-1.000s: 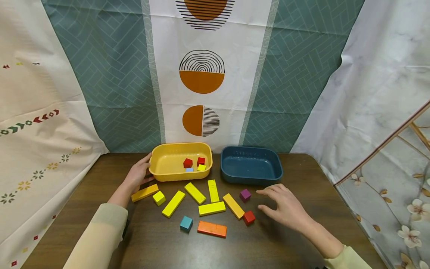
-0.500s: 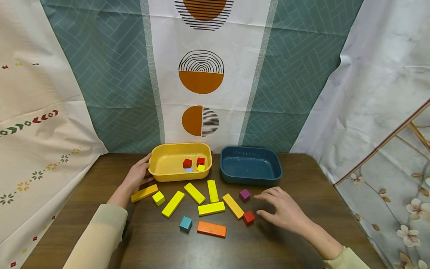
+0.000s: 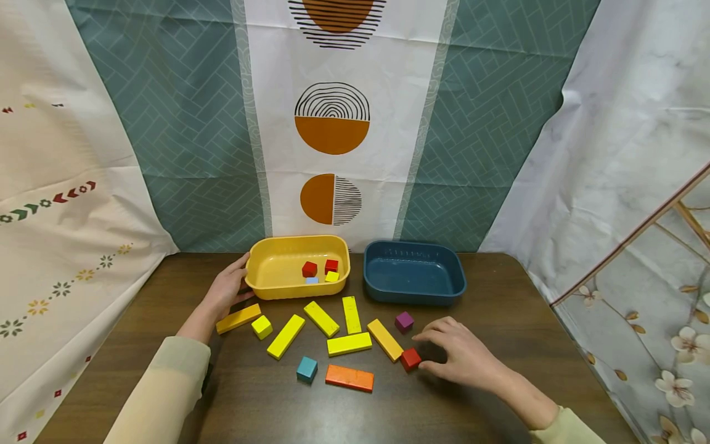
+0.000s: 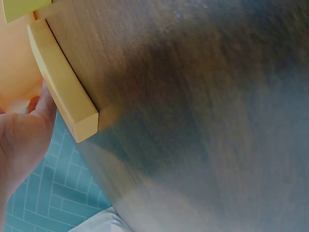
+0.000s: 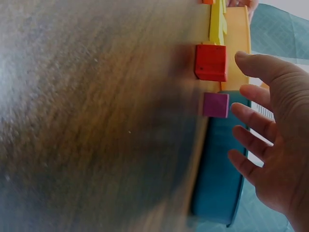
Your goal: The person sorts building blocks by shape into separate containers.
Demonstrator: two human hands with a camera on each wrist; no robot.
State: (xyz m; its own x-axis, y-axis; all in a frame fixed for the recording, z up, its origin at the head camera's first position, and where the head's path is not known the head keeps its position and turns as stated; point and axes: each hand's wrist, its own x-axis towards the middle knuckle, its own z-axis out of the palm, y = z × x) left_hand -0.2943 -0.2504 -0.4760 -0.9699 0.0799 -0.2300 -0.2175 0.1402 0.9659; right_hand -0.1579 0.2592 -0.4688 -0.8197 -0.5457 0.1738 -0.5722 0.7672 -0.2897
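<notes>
Gripping the left end of the yellow tray (image 3: 283,266) in the head view, the left hand (image 3: 224,291) has fingers and thumb around this end; the tray's long axis runs left to right, and inside are two red cubes (image 3: 309,269), one yellow cube (image 3: 332,277) and one light blue piece (image 3: 312,281), partly hidden; beside it stands the blue tray (image 3: 415,274), roughly in line; the right hand (image 3: 466,357) holds nothing, its fingers and thumb spread near the loose red cube (image 3: 411,359); this cube lies on the table (image 3: 266,401), one corner toward the person, at the near end of a light orange block (image 3: 385,340); counted outside the trays are four cubes and seven oblong blocks, four of these yellow.

In the left wrist view, another light orange block (image 4: 65,84) slants down to the right, partly covering the left hand.

In the right wrist view, a gap separates thumb and loose red cube; the purple cube (image 5: 216,105) is near the fingers.
</notes>
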